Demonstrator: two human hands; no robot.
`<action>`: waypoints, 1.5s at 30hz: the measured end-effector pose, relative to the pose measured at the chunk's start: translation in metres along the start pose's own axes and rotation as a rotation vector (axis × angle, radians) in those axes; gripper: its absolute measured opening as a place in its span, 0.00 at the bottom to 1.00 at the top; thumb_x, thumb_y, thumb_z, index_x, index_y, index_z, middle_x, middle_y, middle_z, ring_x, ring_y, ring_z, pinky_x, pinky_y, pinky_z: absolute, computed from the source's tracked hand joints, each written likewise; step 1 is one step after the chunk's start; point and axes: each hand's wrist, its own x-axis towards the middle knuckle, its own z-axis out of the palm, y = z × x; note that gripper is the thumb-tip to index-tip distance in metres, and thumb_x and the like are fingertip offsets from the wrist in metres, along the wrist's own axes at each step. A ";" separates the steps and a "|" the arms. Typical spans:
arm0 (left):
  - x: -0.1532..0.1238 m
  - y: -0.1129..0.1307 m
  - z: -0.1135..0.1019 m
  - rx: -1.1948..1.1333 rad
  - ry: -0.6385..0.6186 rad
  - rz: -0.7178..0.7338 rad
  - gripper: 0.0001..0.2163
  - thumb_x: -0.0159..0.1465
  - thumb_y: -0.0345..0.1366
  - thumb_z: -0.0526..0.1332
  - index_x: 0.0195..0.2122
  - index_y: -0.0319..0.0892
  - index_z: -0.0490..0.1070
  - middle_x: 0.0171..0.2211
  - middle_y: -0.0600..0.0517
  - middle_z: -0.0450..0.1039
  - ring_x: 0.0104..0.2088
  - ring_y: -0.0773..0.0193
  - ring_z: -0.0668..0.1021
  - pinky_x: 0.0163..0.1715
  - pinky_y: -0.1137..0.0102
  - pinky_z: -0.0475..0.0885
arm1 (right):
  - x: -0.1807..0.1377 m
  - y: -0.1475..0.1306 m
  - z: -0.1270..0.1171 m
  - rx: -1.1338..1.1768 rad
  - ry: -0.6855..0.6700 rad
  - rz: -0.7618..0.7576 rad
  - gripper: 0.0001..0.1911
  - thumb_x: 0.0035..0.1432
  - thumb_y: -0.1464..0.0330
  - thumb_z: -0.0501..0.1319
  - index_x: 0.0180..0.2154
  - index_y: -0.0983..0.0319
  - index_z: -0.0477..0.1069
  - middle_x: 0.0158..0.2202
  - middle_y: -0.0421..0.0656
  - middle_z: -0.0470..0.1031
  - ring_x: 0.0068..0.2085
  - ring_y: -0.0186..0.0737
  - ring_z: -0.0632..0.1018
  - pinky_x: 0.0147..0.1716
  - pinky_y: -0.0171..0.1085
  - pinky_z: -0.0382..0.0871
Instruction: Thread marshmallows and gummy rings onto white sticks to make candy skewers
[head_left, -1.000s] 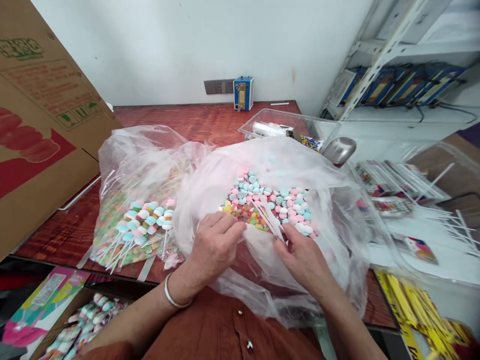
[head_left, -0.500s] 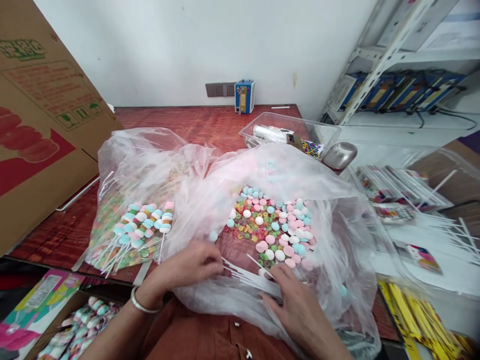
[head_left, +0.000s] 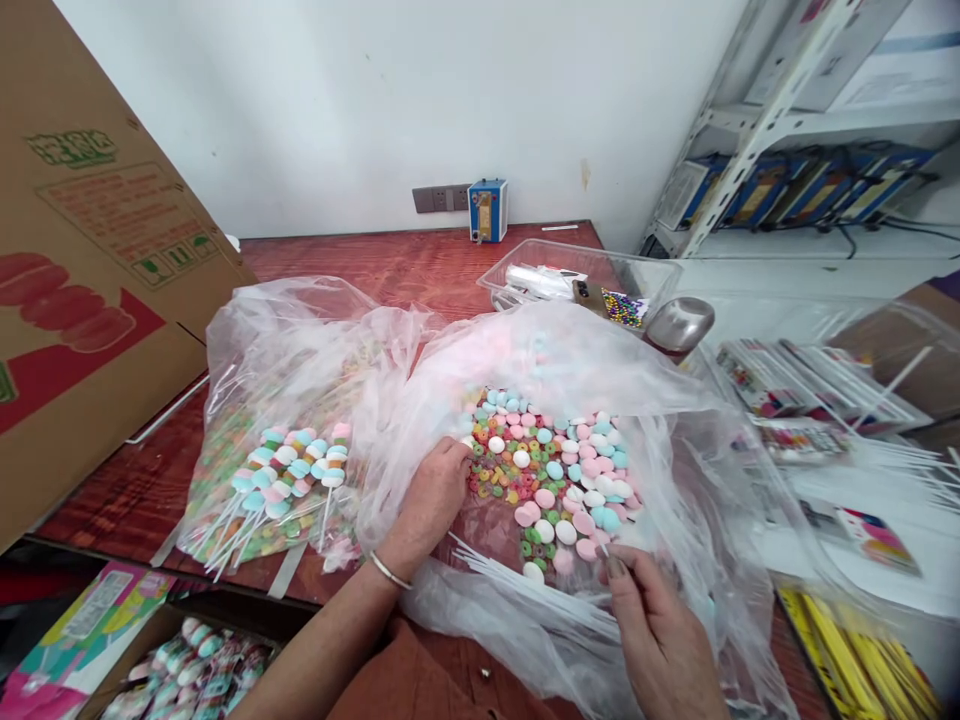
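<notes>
My right hand (head_left: 660,625) is pinching a thin white stick (head_left: 604,547) beside the marshmallows. Its tip points toward the pink, blue and white marshmallows (head_left: 596,465) spread on the clear plastic. At the left edge of the small colourful gummy rings (head_left: 502,475) is my left hand (head_left: 439,490), fingers pressed together; what is between the fingertips is hidden. Loose white lollipop sticks (head_left: 525,585) lie in a bundle between my hands. To the left, finished marshmallow skewers (head_left: 289,470) with gummy rings between the pieces rest on a bag of gummy rings (head_left: 217,440).
A tall carton (head_left: 82,260) stands at the left. Below it is a box of wrapped marshmallow candies (head_left: 191,665). A clear tray (head_left: 517,262), a metal scoop (head_left: 679,325) and a blue device (head_left: 487,210) are at the back. Right are a shelf (head_left: 739,160) and yellow packets (head_left: 862,660).
My left hand has moved up from the stick bundle to the gummy rings. The right hand has lifted a stick away from the bundle and shifted right. The view has tilted slightly.
</notes>
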 end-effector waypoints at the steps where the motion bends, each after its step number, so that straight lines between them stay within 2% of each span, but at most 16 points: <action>1: 0.000 -0.002 -0.001 -0.002 0.025 -0.004 0.09 0.66 0.26 0.53 0.35 0.41 0.72 0.37 0.49 0.71 0.39 0.62 0.75 0.42 0.67 0.70 | 0.001 0.001 0.002 -0.006 -0.015 -0.023 0.15 0.65 0.59 0.49 0.41 0.58 0.70 0.38 0.45 0.79 0.36 0.44 0.78 0.33 0.36 0.70; 3: -0.001 -0.007 -0.004 -0.001 0.070 -0.018 0.09 0.66 0.26 0.53 0.35 0.42 0.71 0.37 0.50 0.70 0.39 0.62 0.74 0.42 0.67 0.69 | 0.004 0.001 0.009 -0.011 -0.062 -0.061 0.14 0.65 0.59 0.49 0.38 0.58 0.70 0.38 0.46 0.78 0.38 0.45 0.78 0.36 0.37 0.70; 6: -0.004 -0.014 -0.010 0.046 0.116 -0.087 0.08 0.66 0.26 0.52 0.35 0.42 0.69 0.36 0.50 0.70 0.38 0.61 0.74 0.40 0.66 0.69 | 0.006 0.003 0.021 -0.041 -0.196 -0.065 0.14 0.64 0.61 0.48 0.34 0.59 0.69 0.33 0.45 0.78 0.35 0.45 0.78 0.35 0.39 0.69; 9: -0.007 -0.024 -0.016 0.086 0.155 -0.182 0.07 0.65 0.27 0.52 0.36 0.42 0.68 0.35 0.50 0.71 0.36 0.60 0.74 0.38 0.66 0.69 | 0.003 0.010 0.031 -0.068 -0.283 -0.041 0.13 0.64 0.62 0.48 0.35 0.59 0.68 0.31 0.45 0.78 0.34 0.46 0.78 0.33 0.39 0.67; 13: -0.007 -0.027 -0.021 0.040 0.187 -0.180 0.07 0.64 0.27 0.53 0.37 0.42 0.69 0.36 0.50 0.72 0.38 0.60 0.75 0.39 0.66 0.69 | -0.001 0.010 0.034 0.004 -0.228 -0.036 0.14 0.64 0.60 0.48 0.34 0.58 0.69 0.31 0.43 0.78 0.32 0.44 0.78 0.33 0.37 0.67; 16: -0.002 -0.017 -0.016 0.000 0.171 -0.063 0.08 0.66 0.28 0.54 0.40 0.43 0.71 0.39 0.50 0.73 0.41 0.61 0.75 0.42 0.66 0.70 | 0.000 0.001 0.031 0.038 -0.159 -0.057 0.14 0.64 0.61 0.49 0.35 0.58 0.71 0.31 0.42 0.79 0.32 0.43 0.78 0.32 0.36 0.68; 19: 0.008 -0.008 -0.005 0.071 0.076 0.052 0.09 0.65 0.28 0.57 0.43 0.44 0.73 0.41 0.49 0.73 0.44 0.59 0.74 0.46 0.64 0.69 | 0.006 -0.008 0.028 -0.004 -0.160 -0.128 0.15 0.64 0.61 0.49 0.36 0.58 0.73 0.32 0.43 0.79 0.34 0.42 0.79 0.33 0.35 0.69; 22: 0.015 -0.006 0.005 0.166 0.006 0.078 0.08 0.63 0.27 0.59 0.41 0.44 0.75 0.40 0.48 0.72 0.44 0.57 0.73 0.46 0.61 0.69 | 0.014 -0.020 0.027 -0.138 -0.177 -0.162 0.18 0.67 0.63 0.46 0.43 0.59 0.73 0.34 0.44 0.81 0.34 0.43 0.80 0.32 0.34 0.68; 25: 0.016 -0.010 0.010 0.135 0.032 0.073 0.07 0.62 0.27 0.60 0.38 0.44 0.75 0.39 0.49 0.72 0.44 0.57 0.72 0.47 0.61 0.69 | 0.023 -0.039 0.029 -0.398 -0.239 -0.140 0.18 0.68 0.66 0.45 0.48 0.56 0.71 0.32 0.43 0.82 0.33 0.44 0.82 0.28 0.34 0.65; 29: 0.014 -0.014 0.009 0.076 0.049 0.079 0.07 0.62 0.26 0.60 0.37 0.43 0.74 0.38 0.49 0.72 0.44 0.58 0.73 0.46 0.62 0.69 | 0.043 -0.068 0.043 -0.672 -0.288 -0.160 0.15 0.69 0.69 0.47 0.43 0.56 0.72 0.30 0.44 0.82 0.32 0.45 0.83 0.24 0.33 0.58; 32: 0.014 -0.015 0.010 0.042 0.052 0.070 0.07 0.62 0.26 0.60 0.38 0.43 0.74 0.39 0.49 0.72 0.44 0.58 0.73 0.46 0.63 0.70 | 0.060 -0.080 0.057 -0.751 -0.275 -0.210 0.13 0.69 0.70 0.49 0.42 0.58 0.72 0.30 0.46 0.82 0.33 0.46 0.83 0.25 0.33 0.60; 37: 0.016 -0.018 0.011 0.006 0.042 0.059 0.08 0.60 0.25 0.60 0.38 0.43 0.74 0.39 0.50 0.72 0.43 0.59 0.73 0.45 0.63 0.70 | 0.074 -0.084 0.065 -0.775 -0.279 -0.215 0.13 0.68 0.72 0.49 0.41 0.59 0.73 0.30 0.47 0.82 0.34 0.45 0.83 0.27 0.34 0.62; 42: 0.015 -0.012 0.006 -0.023 0.040 0.056 0.10 0.61 0.25 0.60 0.41 0.44 0.73 0.40 0.49 0.72 0.45 0.58 0.73 0.47 0.62 0.70 | 0.068 -0.080 0.049 -0.770 -0.262 -0.149 0.12 0.68 0.72 0.49 0.44 0.60 0.70 0.29 0.45 0.82 0.32 0.44 0.83 0.24 0.33 0.56; 45: 0.020 0.001 0.008 -0.035 0.024 0.095 0.11 0.62 0.25 0.59 0.44 0.44 0.72 0.41 0.50 0.71 0.46 0.58 0.73 0.48 0.63 0.70 | 0.063 -0.071 0.039 -0.696 -0.217 -0.072 0.12 0.69 0.71 0.46 0.42 0.60 0.67 0.27 0.43 0.81 0.31 0.42 0.82 0.23 0.34 0.52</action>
